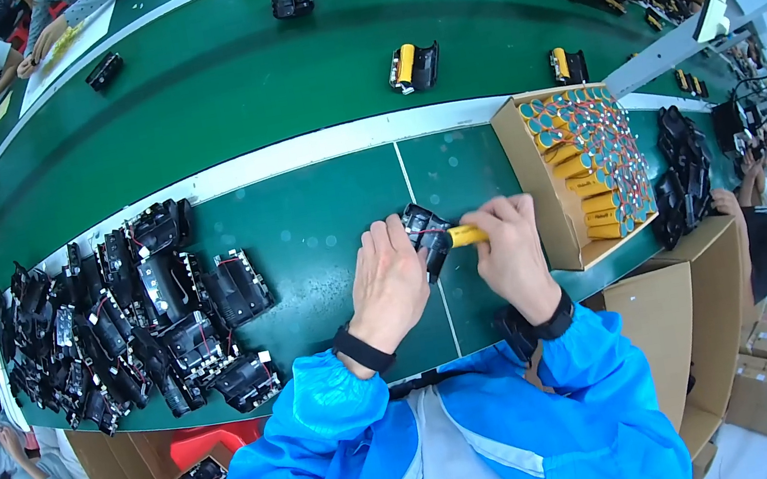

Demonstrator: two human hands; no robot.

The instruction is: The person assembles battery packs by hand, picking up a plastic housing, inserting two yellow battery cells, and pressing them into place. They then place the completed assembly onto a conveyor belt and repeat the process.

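Yellow-wrapped, a cylindrical cell (467,236) is pinched between the thumb and fingers of the right hand (509,241), with its left end brought to the right side of a black plastic housing (435,243). The housing is held by the left hand (387,274), whose fingers are laid close together along its left side. The two pieces are thus placed directly between the hands, over a pale line that is run across the green surface (315,195), about midway between its far and near edges. How far the cell is seated in the housing cannot be told.

Toward the left end of the surface, a pile of black housings (163,286) is spread from near the far edge down to the near edge, well apart from the left hand. Toward the right end, just beyond the right hand, an open cardboard box (527,190) is filled with yellow cells (577,164), across which thin red wires are strewn. To the right of the box, more black plastic parts (682,174) are heaped.

Past the far edge, a green conveyor belt (226,88) is dotted with scattered housings; in one (414,67), near its close side, a yellow cell is carried.
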